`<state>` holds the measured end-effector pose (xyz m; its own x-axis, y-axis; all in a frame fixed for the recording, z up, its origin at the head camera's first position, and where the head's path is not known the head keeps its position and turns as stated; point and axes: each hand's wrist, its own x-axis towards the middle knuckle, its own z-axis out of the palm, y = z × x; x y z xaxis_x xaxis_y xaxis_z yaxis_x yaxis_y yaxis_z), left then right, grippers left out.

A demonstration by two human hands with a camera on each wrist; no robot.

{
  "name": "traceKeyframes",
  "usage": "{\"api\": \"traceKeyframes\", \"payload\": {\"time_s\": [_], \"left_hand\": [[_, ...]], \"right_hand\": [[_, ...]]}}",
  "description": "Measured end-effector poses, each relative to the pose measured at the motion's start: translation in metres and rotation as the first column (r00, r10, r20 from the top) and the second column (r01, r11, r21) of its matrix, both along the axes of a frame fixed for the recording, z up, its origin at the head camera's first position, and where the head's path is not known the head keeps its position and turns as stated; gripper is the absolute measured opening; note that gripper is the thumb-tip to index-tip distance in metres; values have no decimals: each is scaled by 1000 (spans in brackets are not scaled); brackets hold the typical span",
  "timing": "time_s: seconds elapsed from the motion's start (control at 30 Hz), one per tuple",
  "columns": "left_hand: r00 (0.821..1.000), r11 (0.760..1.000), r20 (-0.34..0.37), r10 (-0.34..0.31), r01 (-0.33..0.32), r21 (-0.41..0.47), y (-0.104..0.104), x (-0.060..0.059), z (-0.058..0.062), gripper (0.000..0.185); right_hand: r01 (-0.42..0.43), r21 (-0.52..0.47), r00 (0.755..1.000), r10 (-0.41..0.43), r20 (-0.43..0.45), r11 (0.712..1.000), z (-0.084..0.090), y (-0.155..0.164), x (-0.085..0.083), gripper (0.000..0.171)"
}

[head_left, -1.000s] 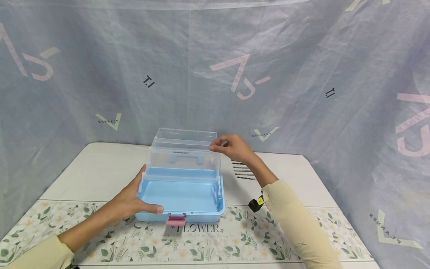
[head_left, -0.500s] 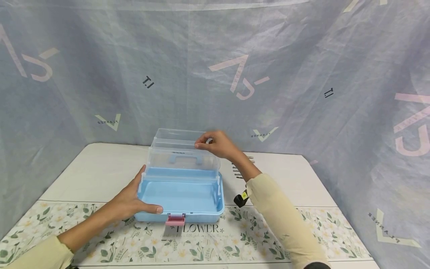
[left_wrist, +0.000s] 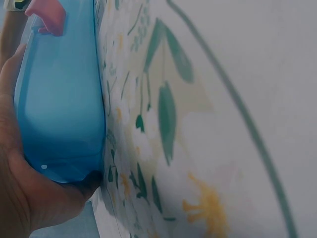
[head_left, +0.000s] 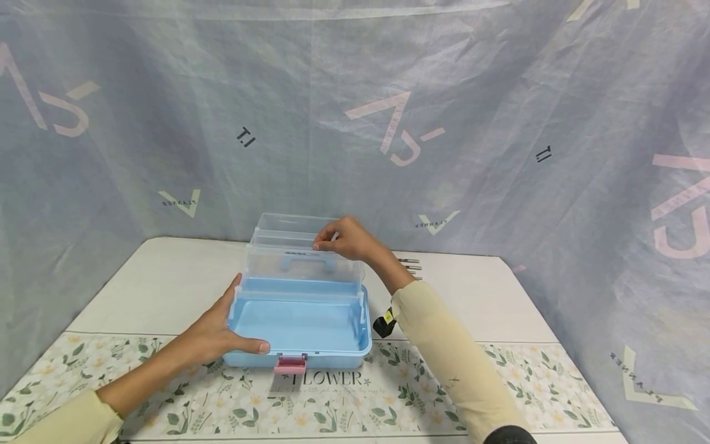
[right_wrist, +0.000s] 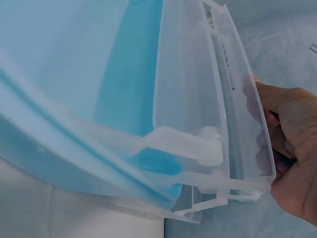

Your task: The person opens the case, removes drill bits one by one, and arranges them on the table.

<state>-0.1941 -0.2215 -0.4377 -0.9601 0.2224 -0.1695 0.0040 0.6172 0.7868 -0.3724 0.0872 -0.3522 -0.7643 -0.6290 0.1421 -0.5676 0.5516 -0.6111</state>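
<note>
A light-blue plastic tool box (head_left: 299,324) stands opened on the table, a pink latch (head_left: 290,364) at its front. My left hand (head_left: 216,333) grips its left front corner, thumb along the front rim. Clear trays (head_left: 302,287) are spread on hinge arms behind the base. My right hand (head_left: 346,239) is at the upper tray, thumb and index fingertip together; I cannot tell whether a bit is between them. Through the clear plastic in the right wrist view, its curled fingers (right_wrist: 255,114) show, and a dark drill bit (right_wrist: 226,62) lies in the tray.
More drill bits (head_left: 410,269) lie on the table right of the box, partly hidden by my right forearm. A light-blue handle (head_left: 307,261) shows through the trays. A black-and-yellow wrist device (head_left: 385,323) hangs at my right cuff. A grey curtain (head_left: 355,123) closes off the back.
My right hand has moved left along the upper tray, fingertips staying together, and lowered slightly. The forearm now covers more of the drill bits on the table. My left hand and the box have not moved.
</note>
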Motion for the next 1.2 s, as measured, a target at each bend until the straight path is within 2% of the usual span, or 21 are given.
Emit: {"api": "traceKeyframes", "payload": {"time_s": [0.13,0.43,0.73,1.07,1.2], "left_hand": [[1000,1000,-2,0,0,-7,0,0,0,165],[1000,1000,1,5,-5,-4,1,0,1,166],[1000,1000,7,10,-10,-1,1,-1,1,166],[1000,1000,-1,10,-10,-3,1,-1,0,167],[1000,1000,-3,8,-8,-7,1,-1,0,167]], "right_hand": [[-2,18,1000,1,21,1000,-1,-2,-2,16],[13,47,1000,-12,-15,999,-1,-5,-3,11],[13,52,1000,-13,-9,999,-4,-5,-4,16],[22,89,998,-18,-53,996,-2,-6,-6,13],[18,82,999,-16,-27,996,-4,-5,-7,15]]}}
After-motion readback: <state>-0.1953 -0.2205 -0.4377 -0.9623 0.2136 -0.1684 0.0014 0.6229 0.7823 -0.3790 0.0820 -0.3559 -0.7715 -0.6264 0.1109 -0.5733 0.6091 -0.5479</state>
